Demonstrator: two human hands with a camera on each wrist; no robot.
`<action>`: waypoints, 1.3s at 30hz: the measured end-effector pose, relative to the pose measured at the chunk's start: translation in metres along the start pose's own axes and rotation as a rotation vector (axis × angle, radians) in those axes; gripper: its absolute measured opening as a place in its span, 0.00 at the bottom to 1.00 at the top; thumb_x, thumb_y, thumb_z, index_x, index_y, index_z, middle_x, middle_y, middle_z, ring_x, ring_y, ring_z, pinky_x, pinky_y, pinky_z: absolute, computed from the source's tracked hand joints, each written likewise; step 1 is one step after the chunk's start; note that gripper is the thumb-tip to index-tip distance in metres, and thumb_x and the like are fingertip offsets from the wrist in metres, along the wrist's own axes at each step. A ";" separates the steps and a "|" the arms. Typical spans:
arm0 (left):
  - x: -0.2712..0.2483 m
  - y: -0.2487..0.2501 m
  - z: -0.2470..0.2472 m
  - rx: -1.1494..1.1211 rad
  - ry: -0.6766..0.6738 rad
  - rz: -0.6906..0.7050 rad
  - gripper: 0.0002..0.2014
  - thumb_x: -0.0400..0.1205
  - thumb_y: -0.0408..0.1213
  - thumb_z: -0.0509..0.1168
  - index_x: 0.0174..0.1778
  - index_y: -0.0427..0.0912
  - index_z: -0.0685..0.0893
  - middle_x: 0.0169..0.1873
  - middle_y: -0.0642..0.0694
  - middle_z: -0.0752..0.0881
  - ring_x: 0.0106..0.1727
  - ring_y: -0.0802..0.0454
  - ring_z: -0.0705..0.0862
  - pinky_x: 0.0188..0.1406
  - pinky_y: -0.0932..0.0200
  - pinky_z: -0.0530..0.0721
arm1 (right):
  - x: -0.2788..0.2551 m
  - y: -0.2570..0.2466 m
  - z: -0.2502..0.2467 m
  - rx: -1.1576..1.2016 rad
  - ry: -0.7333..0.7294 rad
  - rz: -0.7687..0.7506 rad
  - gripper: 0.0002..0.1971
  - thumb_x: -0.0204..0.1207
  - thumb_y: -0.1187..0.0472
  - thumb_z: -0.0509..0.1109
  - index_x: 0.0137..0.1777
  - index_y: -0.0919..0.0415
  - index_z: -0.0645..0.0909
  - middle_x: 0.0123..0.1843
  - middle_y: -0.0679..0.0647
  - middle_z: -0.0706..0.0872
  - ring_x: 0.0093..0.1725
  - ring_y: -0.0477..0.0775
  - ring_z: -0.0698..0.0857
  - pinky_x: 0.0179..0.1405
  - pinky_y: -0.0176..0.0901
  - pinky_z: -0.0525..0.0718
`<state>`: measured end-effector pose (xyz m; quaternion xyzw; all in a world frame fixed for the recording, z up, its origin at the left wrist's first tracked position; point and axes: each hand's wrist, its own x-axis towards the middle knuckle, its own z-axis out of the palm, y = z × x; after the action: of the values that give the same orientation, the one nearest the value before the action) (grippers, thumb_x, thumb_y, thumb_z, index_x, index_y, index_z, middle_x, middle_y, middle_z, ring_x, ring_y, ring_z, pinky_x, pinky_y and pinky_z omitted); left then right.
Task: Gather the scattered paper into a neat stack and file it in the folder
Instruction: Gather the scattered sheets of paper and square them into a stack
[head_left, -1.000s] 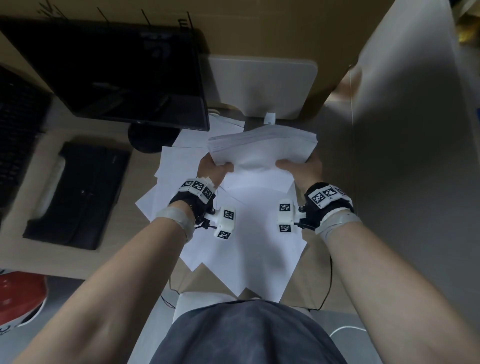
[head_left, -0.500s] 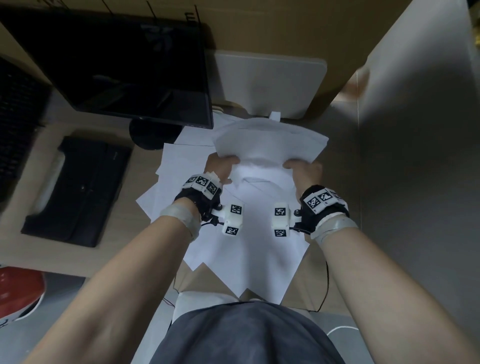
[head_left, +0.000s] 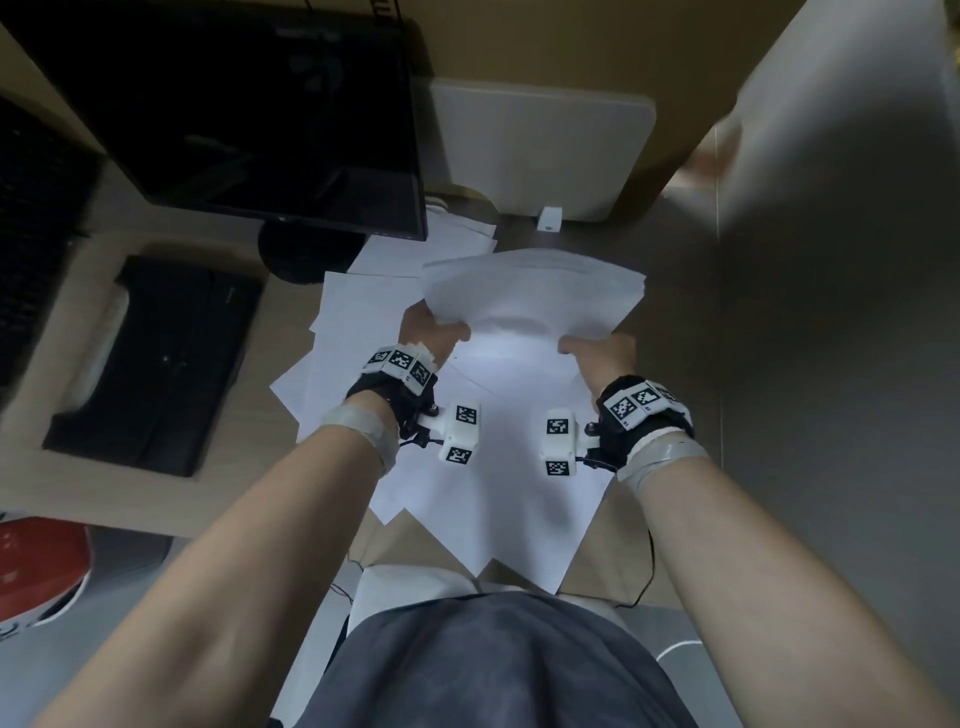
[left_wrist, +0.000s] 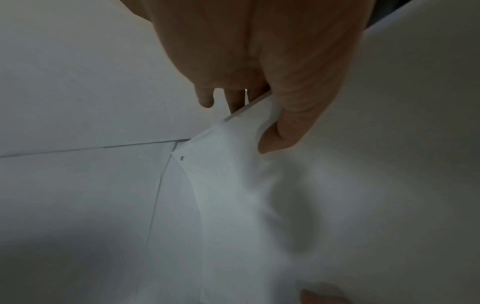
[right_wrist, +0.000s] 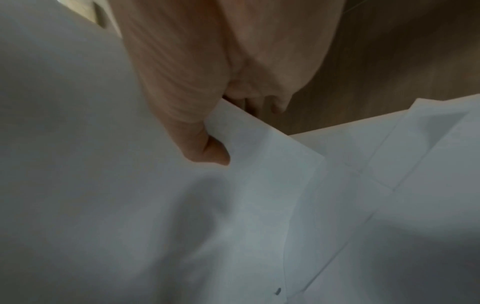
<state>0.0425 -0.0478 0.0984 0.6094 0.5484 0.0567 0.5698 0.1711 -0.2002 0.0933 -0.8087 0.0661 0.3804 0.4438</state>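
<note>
A bundle of white paper (head_left: 535, 296) is held upright over the desk, its upper edge bowed. My left hand (head_left: 431, 338) grips its left side, thumb in front and fingers behind, as the left wrist view (left_wrist: 283, 123) shows. My right hand (head_left: 597, 353) grips the right side the same way (right_wrist: 197, 144). Several loose sheets (head_left: 493, 483) lie fanned out on the desk under the bundle, some hanging over the near edge. A pale folder (head_left: 540, 150) leans against the brown back wall behind the bundle.
A black monitor (head_left: 234, 104) stands at the back left on a round base (head_left: 306, 254). A black tray (head_left: 150, 358) lies to the left. A grey partition (head_left: 831, 260) bounds the right. A red object (head_left: 36, 566) shows at the lower left.
Both hands keep their grip on the bundle. It dipped toward the desk half a second ago and now stands a little higher again, with its top edge more even.
</note>
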 end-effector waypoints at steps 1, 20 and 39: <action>0.001 -0.001 0.000 0.004 -0.002 0.005 0.10 0.70 0.21 0.71 0.33 0.39 0.79 0.35 0.45 0.83 0.35 0.49 0.81 0.37 0.60 0.81 | 0.003 0.000 0.000 0.002 0.006 -0.009 0.13 0.68 0.62 0.78 0.41 0.68 0.76 0.35 0.52 0.75 0.40 0.58 0.79 0.41 0.47 0.78; 0.034 -0.007 -0.005 -0.129 -0.081 0.045 0.15 0.77 0.39 0.75 0.57 0.40 0.84 0.50 0.42 0.88 0.53 0.43 0.86 0.57 0.51 0.84 | 0.012 -0.021 0.019 -0.024 -0.040 -0.129 0.21 0.76 0.53 0.78 0.60 0.62 0.75 0.40 0.42 0.76 0.52 0.51 0.78 0.51 0.36 0.74; 0.046 -0.131 -0.111 0.246 0.066 -0.418 0.20 0.82 0.33 0.65 0.68 0.28 0.75 0.69 0.31 0.78 0.65 0.36 0.79 0.59 0.47 0.76 | -0.020 0.055 0.153 -0.259 -0.327 0.138 0.16 0.81 0.63 0.72 0.66 0.69 0.82 0.60 0.61 0.86 0.56 0.57 0.83 0.51 0.38 0.75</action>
<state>-0.0957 0.0224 0.0117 0.5452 0.6837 -0.1098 0.4725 0.0467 -0.1201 0.0216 -0.7801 -0.0012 0.5413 0.3139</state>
